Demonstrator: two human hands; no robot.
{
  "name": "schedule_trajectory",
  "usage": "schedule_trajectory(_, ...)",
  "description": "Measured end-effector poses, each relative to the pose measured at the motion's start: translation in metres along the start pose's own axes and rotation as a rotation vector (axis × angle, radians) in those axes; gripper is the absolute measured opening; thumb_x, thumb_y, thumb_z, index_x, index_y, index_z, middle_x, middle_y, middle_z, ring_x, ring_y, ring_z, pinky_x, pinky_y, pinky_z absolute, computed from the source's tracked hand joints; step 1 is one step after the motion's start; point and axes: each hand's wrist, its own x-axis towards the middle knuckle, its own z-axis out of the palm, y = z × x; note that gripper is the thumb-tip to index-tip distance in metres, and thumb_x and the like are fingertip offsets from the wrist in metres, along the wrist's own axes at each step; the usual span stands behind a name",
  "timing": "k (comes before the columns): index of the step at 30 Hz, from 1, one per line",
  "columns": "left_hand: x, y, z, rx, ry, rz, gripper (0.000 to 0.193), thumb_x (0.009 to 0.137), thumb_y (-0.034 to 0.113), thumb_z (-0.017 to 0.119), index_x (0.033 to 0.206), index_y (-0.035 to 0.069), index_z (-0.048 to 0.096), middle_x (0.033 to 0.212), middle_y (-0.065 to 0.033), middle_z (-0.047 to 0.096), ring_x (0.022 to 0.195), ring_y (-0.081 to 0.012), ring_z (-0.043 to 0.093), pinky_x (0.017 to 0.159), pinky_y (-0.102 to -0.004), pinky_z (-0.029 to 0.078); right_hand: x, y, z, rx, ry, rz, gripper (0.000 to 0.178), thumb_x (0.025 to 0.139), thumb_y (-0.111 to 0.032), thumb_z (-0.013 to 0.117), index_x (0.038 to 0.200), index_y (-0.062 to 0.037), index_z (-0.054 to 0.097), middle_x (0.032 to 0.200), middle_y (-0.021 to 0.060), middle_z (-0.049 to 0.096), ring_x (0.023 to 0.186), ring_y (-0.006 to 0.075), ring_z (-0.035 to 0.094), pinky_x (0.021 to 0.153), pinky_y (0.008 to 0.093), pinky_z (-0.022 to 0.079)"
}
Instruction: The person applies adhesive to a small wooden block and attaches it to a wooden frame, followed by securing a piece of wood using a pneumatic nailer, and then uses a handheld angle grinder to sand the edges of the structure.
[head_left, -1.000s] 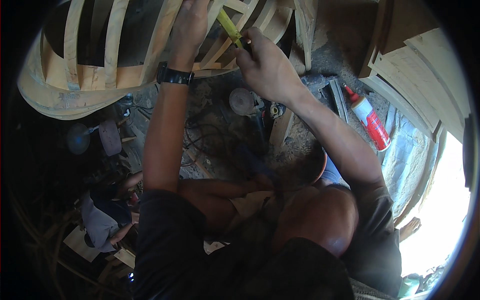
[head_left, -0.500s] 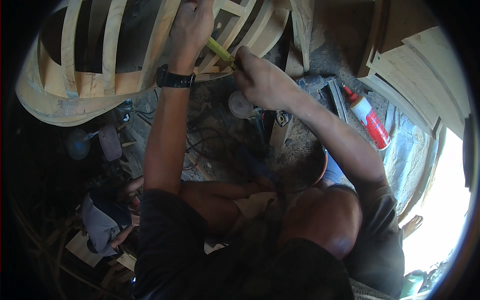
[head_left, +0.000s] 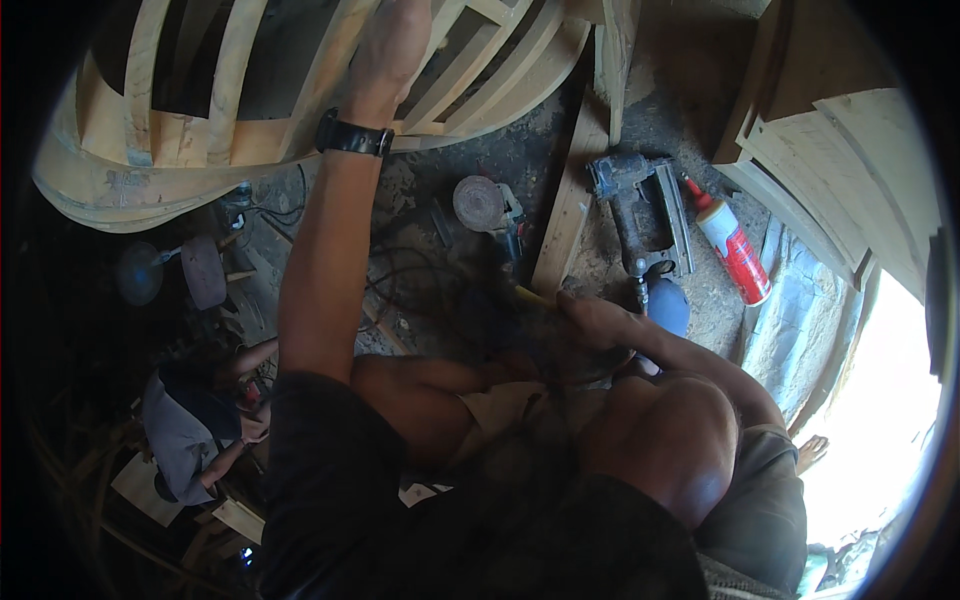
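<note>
At the top of the head view my left hand (head_left: 393, 45), with a black watch on its wrist, reaches up to the curved wooden rib frame (head_left: 240, 143). Its fingers are mostly cut off by the picture's edge, so their grip is hidden. Low over the floor, near my raised knee, my right hand (head_left: 597, 320) is closed. A short yellow strip (head_left: 533, 296) juts out to the left from its fingers; its kind is too blurred to tell.
On the floor lie a nail gun (head_left: 630, 205), a red-and-white glue bottle (head_left: 735, 250), a wooden plank (head_left: 568, 215) and a sander with a round disc (head_left: 480, 203). Another wooden piece (head_left: 820, 180) stands at right. A person (head_left: 185, 430) works at lower left.
My right hand has moved down from the frame toward my knee, taking the yellow strip away from my left hand. My left hand stays up at the frame, shifted slightly.
</note>
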Motion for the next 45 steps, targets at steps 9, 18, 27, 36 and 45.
schedule_trajectory(9,-0.001,-0.003,-0.008,-0.116,-0.054,0.075,0.096,0.104,0.072,0.025,0.161,-0.004,0.017,0.168,-0.0247,0.02,0.157,-0.0334,0.017,0.124,-0.0397,0.021,0.021,0.03,-0.041,-0.406,0.904,0.338,0.058,0.092,-0.019,0.061,0.141,0.0043,0.04,0.114,0.0264,0.056,0.118,0.0491,0.056,0.094,0.0531,0.05)
schedule_trajectory(18,0.002,-0.005,-0.006,-0.094,-0.042,0.139,0.092,0.105,0.07,0.025,0.156,-0.006,0.03,0.157,-0.029,0.039,0.15,-0.0337,0.033,0.119,-0.0392,0.03,0.002,-0.004,-0.075,0.046,0.839,0.434,0.068,0.089,-0.009,0.056,0.146,0.0063,0.022,0.115,0.0359,0.065,0.106,0.0556,0.062,0.095,0.0576,0.048)
schedule_trajectory(27,0.0,-0.013,-0.001,-0.315,-0.097,0.285,0.081,0.109,0.062,0.022,0.145,-0.008,0.041,0.136,-0.017,0.053,0.129,-0.0234,0.049,0.112,-0.0352,0.037,-0.064,-0.133,-0.179,0.403,0.906,0.117,0.021,0.088,-0.016,0.065,0.096,0.0017,0.059,0.071,0.0113,0.063,0.061,0.02,0.064,0.059,0.032,0.049)
schedule_trajectory(36,0.015,-0.02,0.011,-0.382,-0.094,0.376,0.087,0.107,0.065,0.017,0.159,-0.005,0.021,0.165,-0.0193,0.028,0.153,-0.0279,0.025,0.125,-0.0365,0.02,-0.048,-0.217,-0.248,-0.028,0.99,0.021,0.067,0.098,-0.056,0.064,0.055,-0.0052,0.06,0.046,0.0037,0.053,0.043,0.0118,0.054,0.05,0.0289,0.042)
schedule_trajectory(45,0.01,-0.013,0.003,-0.409,-0.008,0.356,0.075,0.108,0.064,0.028,0.132,-0.003,0.049,0.136,-0.0183,0.052,0.13,-0.0265,0.046,0.114,-0.0382,0.034,-0.028,-0.231,-0.239,0.293,1.017,-0.127,0.033,0.1,-0.035,0.07,0.092,-0.004,0.062,0.06,0.0008,0.055,0.046,0.0103,0.051,0.043,0.0276,0.038)
